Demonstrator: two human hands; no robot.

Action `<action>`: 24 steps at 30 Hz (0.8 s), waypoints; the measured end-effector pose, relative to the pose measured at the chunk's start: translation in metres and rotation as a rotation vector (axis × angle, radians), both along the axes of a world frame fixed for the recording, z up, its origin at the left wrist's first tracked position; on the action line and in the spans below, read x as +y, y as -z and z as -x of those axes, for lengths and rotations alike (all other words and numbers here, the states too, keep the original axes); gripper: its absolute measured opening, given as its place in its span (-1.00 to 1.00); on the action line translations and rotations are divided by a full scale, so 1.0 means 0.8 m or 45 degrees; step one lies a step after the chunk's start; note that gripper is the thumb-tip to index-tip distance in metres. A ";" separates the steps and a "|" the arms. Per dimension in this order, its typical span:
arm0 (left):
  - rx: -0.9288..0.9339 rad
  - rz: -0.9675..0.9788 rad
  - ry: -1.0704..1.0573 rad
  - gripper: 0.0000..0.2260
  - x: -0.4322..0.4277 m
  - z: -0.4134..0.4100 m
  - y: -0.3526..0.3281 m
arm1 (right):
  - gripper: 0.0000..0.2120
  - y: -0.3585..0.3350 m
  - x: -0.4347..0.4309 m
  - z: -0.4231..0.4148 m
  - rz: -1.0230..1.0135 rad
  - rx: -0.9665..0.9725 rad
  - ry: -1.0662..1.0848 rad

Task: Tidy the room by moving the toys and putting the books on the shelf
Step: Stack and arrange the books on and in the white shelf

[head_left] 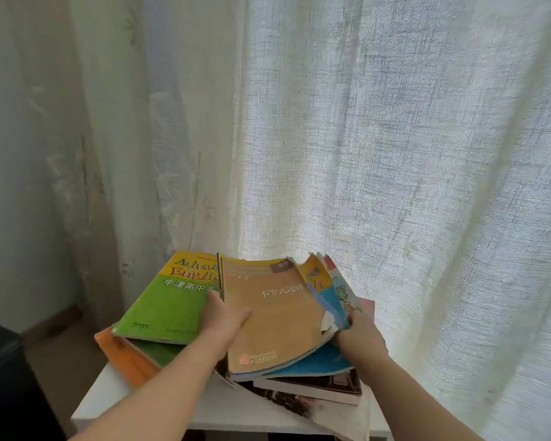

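Both your hands are on the book pile on the white worktop – nothing shelved yet.

Your left hand grips the left edge of the tan book, thumb flat on its cover, fingers tucked under. Your right hand is curled on the frayed right edges, at the blue book just beneath – its fingertips are hidden. To the left a green book lies tilted on an orange book that overhangs the worktop's corner. A dark book sits at the bottom right, with loose pages spilling over the near edge. A pale curtain hangs close behind, touching the far books.
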State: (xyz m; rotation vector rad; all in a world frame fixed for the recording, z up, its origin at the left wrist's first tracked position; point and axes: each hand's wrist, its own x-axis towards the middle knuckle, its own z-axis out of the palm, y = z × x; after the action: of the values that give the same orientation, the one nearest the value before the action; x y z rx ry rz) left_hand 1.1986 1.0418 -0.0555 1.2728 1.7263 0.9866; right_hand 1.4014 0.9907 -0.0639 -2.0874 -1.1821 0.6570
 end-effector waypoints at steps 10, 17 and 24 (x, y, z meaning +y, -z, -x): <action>0.086 0.193 0.296 -0.66 -0.001 -0.027 0.002 | -0.82 -0.019 -0.013 -0.014 -0.156 0.984 -0.169; -0.194 0.005 0.031 -0.47 -0.001 -0.038 -0.014 | -0.61 -0.032 -0.025 -0.011 -0.360 0.624 -0.401; -0.448 -0.650 0.007 -0.84 -0.016 -0.031 -0.063 | -0.73 -0.064 -0.013 0.011 -0.811 0.644 -0.282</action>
State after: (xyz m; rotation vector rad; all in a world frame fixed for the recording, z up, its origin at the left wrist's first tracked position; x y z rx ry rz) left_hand 1.2233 1.0293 -0.0049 1.3051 1.2392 1.6105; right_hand 1.3926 0.9806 -0.0128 -1.1859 -1.1359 0.7319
